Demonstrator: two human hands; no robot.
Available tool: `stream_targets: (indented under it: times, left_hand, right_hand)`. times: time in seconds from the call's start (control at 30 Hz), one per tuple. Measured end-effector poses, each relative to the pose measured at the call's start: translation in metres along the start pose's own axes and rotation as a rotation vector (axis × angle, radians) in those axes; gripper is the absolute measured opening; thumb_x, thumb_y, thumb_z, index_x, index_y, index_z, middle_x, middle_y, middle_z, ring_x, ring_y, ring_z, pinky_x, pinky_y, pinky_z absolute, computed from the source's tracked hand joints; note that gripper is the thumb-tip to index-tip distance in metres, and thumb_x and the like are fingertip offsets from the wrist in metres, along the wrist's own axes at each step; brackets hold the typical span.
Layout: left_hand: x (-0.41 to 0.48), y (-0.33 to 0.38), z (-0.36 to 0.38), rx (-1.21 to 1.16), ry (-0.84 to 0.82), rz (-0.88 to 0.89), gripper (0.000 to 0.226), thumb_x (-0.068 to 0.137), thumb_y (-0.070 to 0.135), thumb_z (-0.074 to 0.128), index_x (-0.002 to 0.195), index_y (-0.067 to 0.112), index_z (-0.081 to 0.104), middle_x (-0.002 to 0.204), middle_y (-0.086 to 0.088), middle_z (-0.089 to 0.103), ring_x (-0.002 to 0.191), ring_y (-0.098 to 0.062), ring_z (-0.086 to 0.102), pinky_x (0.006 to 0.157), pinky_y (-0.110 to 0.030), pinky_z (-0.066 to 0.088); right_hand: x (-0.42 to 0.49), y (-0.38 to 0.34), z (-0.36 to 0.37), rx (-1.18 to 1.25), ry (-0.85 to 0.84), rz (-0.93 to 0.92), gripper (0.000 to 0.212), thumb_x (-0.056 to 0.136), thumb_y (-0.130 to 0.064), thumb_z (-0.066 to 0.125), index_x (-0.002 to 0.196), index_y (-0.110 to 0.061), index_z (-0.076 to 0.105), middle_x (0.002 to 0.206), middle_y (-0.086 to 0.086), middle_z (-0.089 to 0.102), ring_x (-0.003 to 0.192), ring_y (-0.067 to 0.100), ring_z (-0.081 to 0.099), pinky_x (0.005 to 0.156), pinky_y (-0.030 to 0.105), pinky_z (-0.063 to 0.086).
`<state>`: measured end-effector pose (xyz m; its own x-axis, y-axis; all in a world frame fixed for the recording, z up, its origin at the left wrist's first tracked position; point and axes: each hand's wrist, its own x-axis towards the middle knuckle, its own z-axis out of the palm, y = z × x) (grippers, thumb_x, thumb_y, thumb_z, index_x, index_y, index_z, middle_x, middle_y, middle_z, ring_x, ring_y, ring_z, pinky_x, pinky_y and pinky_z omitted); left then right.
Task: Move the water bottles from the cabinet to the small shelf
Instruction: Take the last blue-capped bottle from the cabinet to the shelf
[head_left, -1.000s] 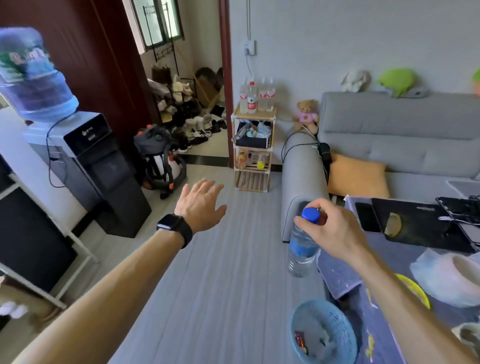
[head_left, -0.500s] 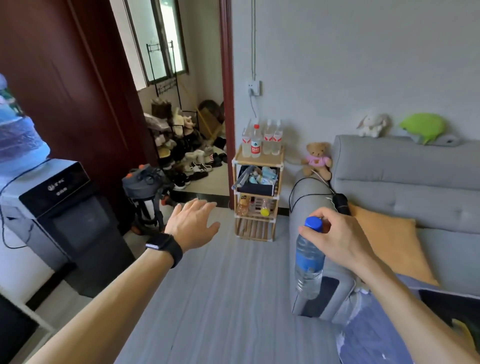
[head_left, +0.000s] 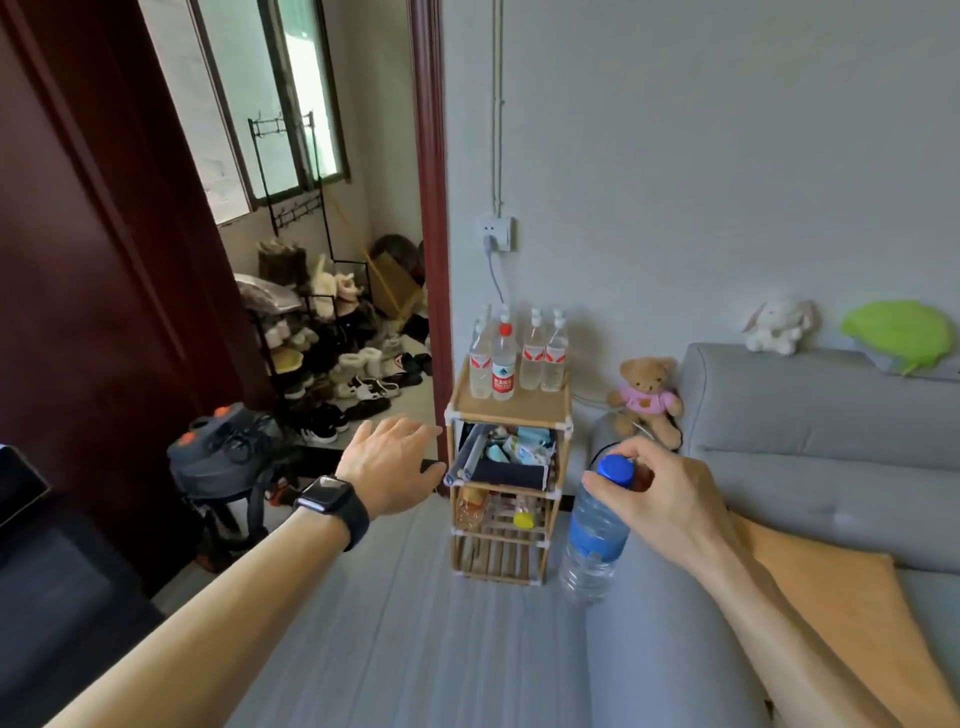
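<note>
Bottle (head_left: 592, 540) hangs by its cap from your right hand (head_left: 670, 504); your left hand (head_left: 389, 462) is spread, empty. Carry on to the far small shelf (head_left: 506, 410), setting it beside the standing bottles (head_left: 517, 358).

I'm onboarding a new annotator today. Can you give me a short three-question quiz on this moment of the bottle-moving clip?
1. True or false: the left hand is holding a bottle.
2. What cap colour has the bottle that the right hand carries by its neck? A) red B) blue C) white
3. Fill in: the bottles already on the small shelf stand on its ____ tier.

Key
1. False: it is open and empty.
2. B.
3. Top: several stand upright there, one red-capped bottle among them.
</note>
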<state>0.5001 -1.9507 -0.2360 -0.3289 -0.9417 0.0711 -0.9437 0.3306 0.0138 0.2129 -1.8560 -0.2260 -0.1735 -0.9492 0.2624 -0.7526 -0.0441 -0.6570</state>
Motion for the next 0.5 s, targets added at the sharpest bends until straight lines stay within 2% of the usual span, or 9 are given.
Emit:
stream_targets:
  times: [0.2, 0.33, 0.5]
  left_hand:
    - [0.133, -0.016, 0.019, -0.036, -0.01, -0.015, 0.052, 0.094, 0.046, 0.043, 0.144, 0.03, 0.041, 0.144, 0.005, 0.046, 0.136, -0.019, 0.035, 0.112, -0.041, 0.027]
    - [0.218, -0.018, 0.032, -0.045, 0.006, -0.021, 0.052, 0.095, 0.048, 0.04, 0.143, 0.029, 0.042, 0.145, 0.005, 0.045, 0.139, -0.019, 0.031, 0.113, -0.042, 0.025]
    - [0.318, -0.026, 0.056, -0.078, 0.018, -0.013, 0.054, 0.095, 0.049, 0.041, 0.145, 0.029, 0.039, 0.153, 0.001, 0.035, 0.146, -0.021, 0.018, 0.117, -0.042, 0.018]
  right_hand:
    - [0.123, 0.038, 0.034, 0.032, -0.032, -0.017, 0.024, 0.066, -0.044, 0.083, 0.07, -0.031, 0.063, 0.078, -0.037, 0.057, 0.079, -0.003, 0.054, 0.062, 0.027, 0.047]
    - [0.202, 0.068, 0.055, 0.039, -0.07, 0.011, 0.027, 0.066, -0.047, 0.082, 0.07, -0.03, 0.062, 0.067, -0.029, 0.06, 0.075, -0.003, 0.054, 0.059, 0.024, 0.044]
    - [0.29, 0.092, 0.085, -0.003, -0.068, 0.046, 0.031, 0.069, -0.056, 0.078, 0.072, -0.032, 0.059, 0.063, -0.021, 0.061, 0.063, 0.002, 0.057, 0.051, 0.017, 0.04]
